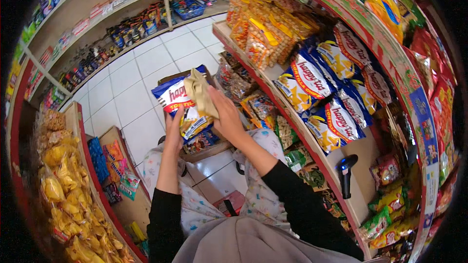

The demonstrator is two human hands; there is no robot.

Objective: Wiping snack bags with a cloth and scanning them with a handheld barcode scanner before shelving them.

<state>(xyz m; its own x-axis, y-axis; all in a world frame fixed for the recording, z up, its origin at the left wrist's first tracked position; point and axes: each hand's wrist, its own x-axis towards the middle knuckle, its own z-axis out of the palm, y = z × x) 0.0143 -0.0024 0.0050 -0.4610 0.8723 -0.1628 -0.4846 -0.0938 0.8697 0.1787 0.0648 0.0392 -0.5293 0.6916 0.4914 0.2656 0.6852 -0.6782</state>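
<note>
My left hand grips the lower left edge of a blue, white and yellow bag of tortilla chips, its thumb on the front. A folded beige cloth lies against the right side of the bag and hides part of its print. My right hand presses the cloth to the bag, fingers stretched out flat. Both hands are above my knees, over a cardboard box on the floor. Colourful packets show inside the box below the bag.
At right, a red-edged shelf bears more tortilla chip bags, bagged round snacks and a black handheld scanner. Snack packets fill the level below. Yellow snack bags stand at left. White floor tiles stretch toward wall shelves.
</note>
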